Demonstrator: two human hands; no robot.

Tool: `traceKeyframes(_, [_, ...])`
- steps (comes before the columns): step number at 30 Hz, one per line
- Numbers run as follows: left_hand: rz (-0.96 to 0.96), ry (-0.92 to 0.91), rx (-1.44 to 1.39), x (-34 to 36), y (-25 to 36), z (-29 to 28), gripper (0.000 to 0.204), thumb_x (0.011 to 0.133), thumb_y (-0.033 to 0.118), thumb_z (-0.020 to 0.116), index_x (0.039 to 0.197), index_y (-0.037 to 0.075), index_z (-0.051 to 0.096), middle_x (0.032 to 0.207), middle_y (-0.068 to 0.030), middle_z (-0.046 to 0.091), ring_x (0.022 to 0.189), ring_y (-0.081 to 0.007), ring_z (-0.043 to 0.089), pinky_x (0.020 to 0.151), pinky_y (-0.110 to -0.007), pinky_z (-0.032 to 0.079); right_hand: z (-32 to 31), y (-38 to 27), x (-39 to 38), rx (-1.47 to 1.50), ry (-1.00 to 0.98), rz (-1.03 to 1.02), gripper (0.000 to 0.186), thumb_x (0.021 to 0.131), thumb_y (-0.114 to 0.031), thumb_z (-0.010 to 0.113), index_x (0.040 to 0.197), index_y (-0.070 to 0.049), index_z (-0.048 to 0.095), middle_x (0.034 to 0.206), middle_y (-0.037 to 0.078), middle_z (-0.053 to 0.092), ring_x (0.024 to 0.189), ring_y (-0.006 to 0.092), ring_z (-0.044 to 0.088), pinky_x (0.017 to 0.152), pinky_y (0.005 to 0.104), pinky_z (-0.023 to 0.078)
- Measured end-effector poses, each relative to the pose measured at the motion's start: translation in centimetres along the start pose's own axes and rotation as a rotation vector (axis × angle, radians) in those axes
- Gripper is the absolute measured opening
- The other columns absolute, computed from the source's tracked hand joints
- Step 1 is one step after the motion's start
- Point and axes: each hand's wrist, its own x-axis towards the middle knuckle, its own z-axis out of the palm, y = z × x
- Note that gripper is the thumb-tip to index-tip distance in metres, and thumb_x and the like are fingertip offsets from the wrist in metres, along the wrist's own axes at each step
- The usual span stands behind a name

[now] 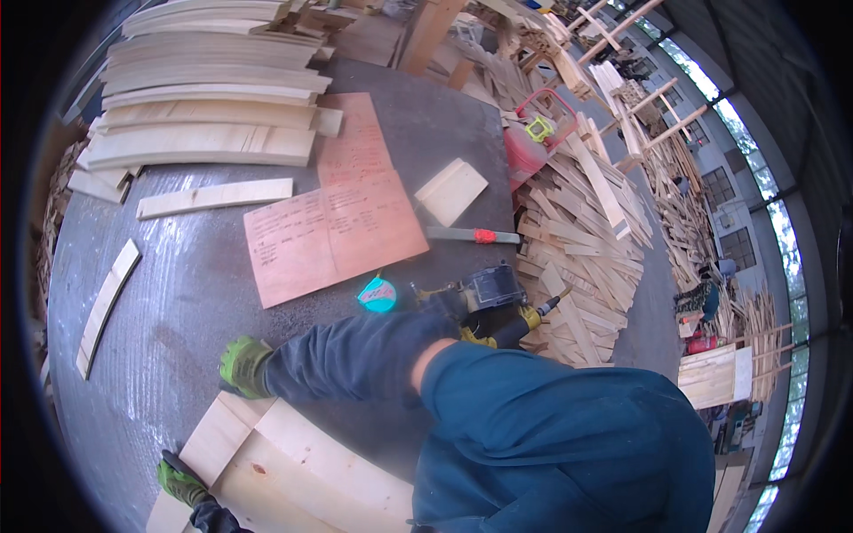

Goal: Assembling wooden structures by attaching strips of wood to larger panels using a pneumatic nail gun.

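Note:
Both my hands wear green gloves. My right hand (pixel 242 364) reaches across to the left on a dark sleeve and grips the top end of a pale curved wooden board (pixel 293 462) lying at the near edge of the grey table (pixel 178 293). At the lower left, my left hand (pixel 182 484) holds the same stack of boards by its left edge. A second pale board (pixel 191 449) lies partly under the first. A yellow and black nail gun (pixel 489 298) rests on the table just behind my right arm.
A teal tape measure (pixel 378 295), pink plywood sheets (pixel 333 235), a ruler with a red mark (pixel 471 235) and a small wood block (pixel 451 191) lie mid-table. Curved boards are stacked at the back left (pixel 209 115). A slat pile (pixel 582 249) fills the right.

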Motion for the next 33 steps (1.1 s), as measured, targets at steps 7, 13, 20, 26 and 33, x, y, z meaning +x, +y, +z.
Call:
traceKeyframes(7, [0.310,0.303,0.072,-5.1,-1.9,-5.5,0.030,0.107,0.017,0.064,0.120,0.005,0.089,0.104,-0.0228,0.081,0.100,-0.0475,0.076,0.086,-0.062,0.058,-4.6,3.9,-3.2,0.158,0.119,-0.438,0.019,0.104,-0.013,0.073,0.107,-0.008,0.091,0.105,0.023,0.083,0.100,0.0465,0.081,0.096,0.0627,0.066])
traceKeyframes(13, [0.000,0.155,0.097,-1.7,10.7,-2.9,0.048,0.122,0.045,0.067,0.101,0.006,0.087,0.106,-0.0230,0.084,0.106,-0.0490,0.078,0.101,-0.063,0.058,-9.2,9.3,-1.4,0.162,-0.349,-0.001,0.056,0.121,-0.059,0.074,0.129,-0.008,0.094,0.131,0.023,0.089,0.125,0.0375,0.086,0.114,0.0551,0.065])
traceKeyframes(20, [-0.025,0.153,0.131,-0.5,10.9,-3.9,0.052,0.123,0.047,0.067,0.099,0.006,0.088,0.106,-0.0216,0.085,0.106,-0.0479,0.079,0.105,-0.061,0.059,-8.2,7.0,0.1,0.133,-0.367,0.022,0.055,0.123,-0.060,0.068,0.129,-0.011,0.093,0.116,0.018,0.092,0.108,0.0357,0.090,0.105,0.0551,0.068])
traceKeyframes(26, [-0.033,0.144,0.118,-1.1,10.4,-3.6,0.051,0.122,0.046,0.069,0.097,0.005,0.087,0.106,-0.0211,0.085,0.105,-0.0474,0.079,0.104,-0.060,0.058,-9.2,5.9,-0.9,-0.025,-0.391,-0.006,0.066,0.130,-0.064,0.052,0.131,-0.013,0.094,0.123,0.014,0.091,0.114,0.0356,0.090,0.109,0.0560,0.068])
traceKeyframes(33, [-0.013,0.173,0.090,-1.4,10.4,-3.3,0.051,0.122,0.046,0.069,0.097,0.005,0.083,0.105,-0.0215,0.083,0.105,-0.0478,0.077,0.102,-0.061,0.057,-10.0,5.1,-1.2,-0.167,-0.392,-0.002,0.069,0.130,-0.067,0.051,0.123,-0.011,0.091,0.110,0.016,0.088,0.109,0.0362,0.088,0.106,0.0557,0.068])
